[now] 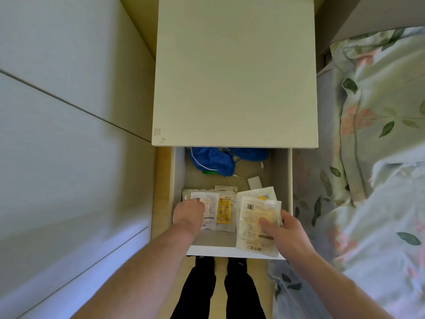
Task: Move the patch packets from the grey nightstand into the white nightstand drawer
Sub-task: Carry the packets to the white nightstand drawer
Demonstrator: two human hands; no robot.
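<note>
Right hand (284,229) pinches a fanned stack of patch packets (257,217) over the open white drawer's front rim (211,250), left hand (189,211) presses flat on packets (208,210) already inside, so best lower them level alongside, clear of the rim.

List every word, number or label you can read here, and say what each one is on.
No text reads clearly.
Packets in the right hand: the top packet has a barcode and print, upside down and too blurred to quote.
Packets in the drawer under the left hand: print too small.
Yellow packet: pictures only, no legible words.
</note>
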